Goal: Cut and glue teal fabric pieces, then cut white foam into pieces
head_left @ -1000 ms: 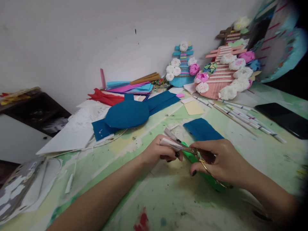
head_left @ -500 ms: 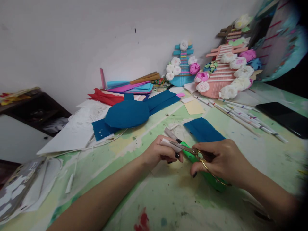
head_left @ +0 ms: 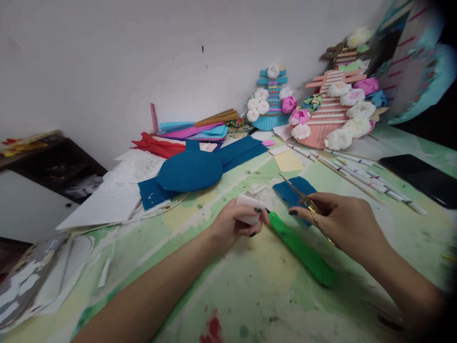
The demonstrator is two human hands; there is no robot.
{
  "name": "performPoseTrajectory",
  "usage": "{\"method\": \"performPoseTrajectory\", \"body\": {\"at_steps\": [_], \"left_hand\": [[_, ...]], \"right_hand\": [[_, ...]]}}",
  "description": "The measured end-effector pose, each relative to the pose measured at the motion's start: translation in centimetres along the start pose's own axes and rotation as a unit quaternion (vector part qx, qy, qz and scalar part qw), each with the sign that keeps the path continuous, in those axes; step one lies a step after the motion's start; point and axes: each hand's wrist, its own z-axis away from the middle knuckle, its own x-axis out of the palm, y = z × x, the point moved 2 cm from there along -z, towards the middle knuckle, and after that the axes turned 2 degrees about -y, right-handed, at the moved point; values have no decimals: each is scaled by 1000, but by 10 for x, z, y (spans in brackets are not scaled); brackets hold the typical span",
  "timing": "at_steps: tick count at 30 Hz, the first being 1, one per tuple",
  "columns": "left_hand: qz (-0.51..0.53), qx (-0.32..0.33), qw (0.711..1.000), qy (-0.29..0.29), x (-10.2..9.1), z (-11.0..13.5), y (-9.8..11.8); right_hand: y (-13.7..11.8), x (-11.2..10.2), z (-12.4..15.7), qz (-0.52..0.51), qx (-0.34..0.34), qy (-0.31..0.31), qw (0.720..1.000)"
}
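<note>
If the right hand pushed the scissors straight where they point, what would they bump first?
Probably the long blue strips: from the right hand, the scissors point toward their right end, passing by the yellow paper. Depth is unclear, so they might pass over.

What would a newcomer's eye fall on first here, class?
Probably the bright green cutter, lying aslant on the table, right of centre. Next come the gold-handled scissors in the right hand and the white paper in the left hand. At the back right, the pink flower-trimmed guitar shape stands out.
</note>
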Motion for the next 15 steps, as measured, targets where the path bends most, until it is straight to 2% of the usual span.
{"method": "performPoseTrajectory", "body": {"at_steps": [3, 7, 11, 15], "left_hand": [[74, -19, 997, 3, -4, -3, 4], [124, -21, 992, 17, -8, -4, 10], [112, -16, 993, 23, -13, -5, 11], [38, 16, 998, 56, -20, -9, 7]], "right_hand": [[21, 1, -10, 105, 88, -12, 990], [44, 4, -20, 218, 118, -19, 969], [54, 8, -22, 265, 106, -26, 958], [38, 8, -14, 250, 49, 8, 967]]}}
